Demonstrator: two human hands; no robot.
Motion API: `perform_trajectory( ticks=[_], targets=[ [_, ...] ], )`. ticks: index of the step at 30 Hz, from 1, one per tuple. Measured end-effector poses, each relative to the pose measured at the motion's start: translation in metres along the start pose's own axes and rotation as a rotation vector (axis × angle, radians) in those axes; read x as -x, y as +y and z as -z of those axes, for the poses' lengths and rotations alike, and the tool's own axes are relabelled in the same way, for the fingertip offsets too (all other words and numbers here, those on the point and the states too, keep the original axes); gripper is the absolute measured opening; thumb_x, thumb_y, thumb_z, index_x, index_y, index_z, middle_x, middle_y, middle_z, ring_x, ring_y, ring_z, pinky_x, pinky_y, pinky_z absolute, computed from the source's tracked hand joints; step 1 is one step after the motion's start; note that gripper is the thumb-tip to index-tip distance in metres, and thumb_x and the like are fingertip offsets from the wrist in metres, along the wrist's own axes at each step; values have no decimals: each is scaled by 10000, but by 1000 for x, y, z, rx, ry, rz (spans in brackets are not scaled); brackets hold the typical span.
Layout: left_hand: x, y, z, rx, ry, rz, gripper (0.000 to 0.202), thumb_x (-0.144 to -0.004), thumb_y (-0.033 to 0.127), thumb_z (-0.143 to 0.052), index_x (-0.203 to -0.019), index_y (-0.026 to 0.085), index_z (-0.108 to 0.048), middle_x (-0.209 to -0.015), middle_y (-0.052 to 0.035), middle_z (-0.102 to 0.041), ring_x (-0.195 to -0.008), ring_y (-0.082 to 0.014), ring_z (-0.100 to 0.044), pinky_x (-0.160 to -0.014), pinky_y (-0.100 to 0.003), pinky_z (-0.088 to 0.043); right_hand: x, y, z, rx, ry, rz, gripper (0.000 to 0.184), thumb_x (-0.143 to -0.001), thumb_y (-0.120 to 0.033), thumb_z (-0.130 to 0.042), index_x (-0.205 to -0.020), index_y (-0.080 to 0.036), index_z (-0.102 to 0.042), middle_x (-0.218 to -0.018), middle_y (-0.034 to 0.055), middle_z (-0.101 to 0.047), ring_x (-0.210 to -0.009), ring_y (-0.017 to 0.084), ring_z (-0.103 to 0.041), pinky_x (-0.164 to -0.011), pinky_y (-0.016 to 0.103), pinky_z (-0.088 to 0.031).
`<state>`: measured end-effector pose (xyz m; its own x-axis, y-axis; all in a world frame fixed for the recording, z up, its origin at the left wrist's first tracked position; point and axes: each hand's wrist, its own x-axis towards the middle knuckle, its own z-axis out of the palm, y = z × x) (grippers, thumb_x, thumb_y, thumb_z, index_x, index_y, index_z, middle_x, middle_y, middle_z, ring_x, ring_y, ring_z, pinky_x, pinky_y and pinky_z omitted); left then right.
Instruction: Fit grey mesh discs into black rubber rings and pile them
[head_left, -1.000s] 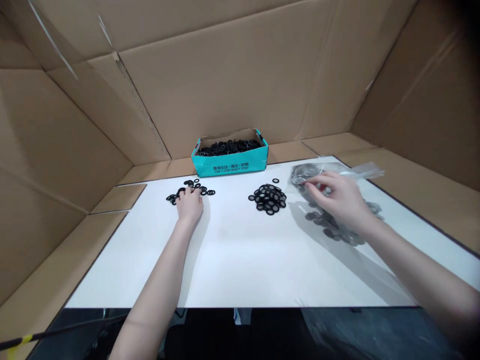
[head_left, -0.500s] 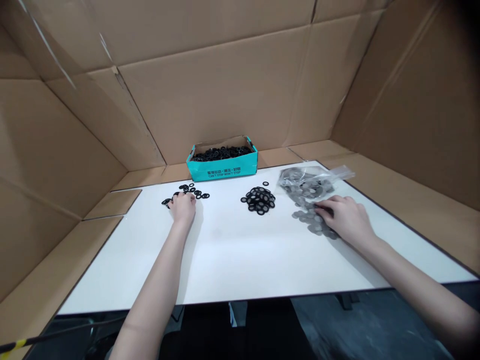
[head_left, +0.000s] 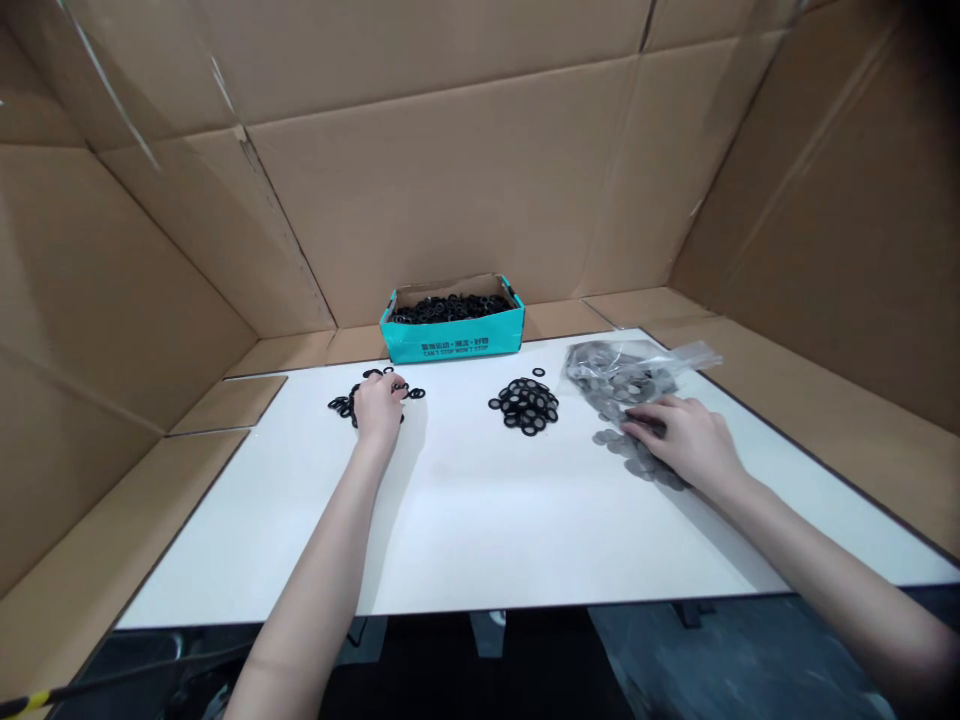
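Observation:
On the left of the white table, my left hand is bent over a small scatter of black rings, its fingers curled round a ring at the right of the hand. At the right, my right hand pinches thumb against fingers above a spread of thin grey discs; a grey disc seems to be in the pinch, mostly hidden. Between the hands lies a heap of black rings with grey centres. Just beyond my right hand, a clear plastic bag holds more grey discs.
A turquoise box full of black rings stands at the back of the white table. One lone ring lies behind the middle heap. Cardboard walls enclose the back and both sides.
My left hand has moved slightly right and forward over the black rings, with its fingers shifted. My right hand stays at the grey discs. The whole view has shifted a little.

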<state>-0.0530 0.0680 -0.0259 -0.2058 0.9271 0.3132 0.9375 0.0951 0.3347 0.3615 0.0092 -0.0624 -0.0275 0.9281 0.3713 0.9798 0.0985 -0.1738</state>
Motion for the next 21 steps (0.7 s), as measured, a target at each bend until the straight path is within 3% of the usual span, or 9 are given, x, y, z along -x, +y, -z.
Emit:
perform_trajectory(
  ticks=[8,13,18,21],
  targets=[
    [6,14,6,186,41,-76,174,-858,206,-605,-962,186,-743,-932,-60,-669,-848,-200,-648,-826,-302,-468,-4,-8,7,-66,-14,-61,223,-839,-339,-535,-766,-227,-713,-879,103,-731,-813,292,-635,-645,375,-400],
    [10,20,9,285,38,-119,172,-860,202,-593,-919,189,-754,-907,-50,-658,-767,-168,-643,-821,-300,-503,-6,-17,20,-158,72,-142,141,-786,-318,-602,-706,-230,-678,-808,70,-694,-712,230,-610,-639,349,-404],
    [20,33,10,571,-1,-229,146,-827,174,-599,-847,176,-743,-900,-49,-649,-712,-141,-640,-737,-283,-542,-12,-40,36,-320,259,-45,230,-814,-386,-590,-664,-217,-634,-744,61,-672,-636,189,-565,-628,328,-409],
    [27,45,13,723,-83,-294,131,-814,178,-609,-848,169,-736,-931,-57,-676,-710,-130,-658,-717,-265,-549,-18,-66,42,-494,228,66,242,-860,-387,-567,-725,-204,-651,-745,57,-658,-668,184,-581,-602,304,-403]
  ],
)
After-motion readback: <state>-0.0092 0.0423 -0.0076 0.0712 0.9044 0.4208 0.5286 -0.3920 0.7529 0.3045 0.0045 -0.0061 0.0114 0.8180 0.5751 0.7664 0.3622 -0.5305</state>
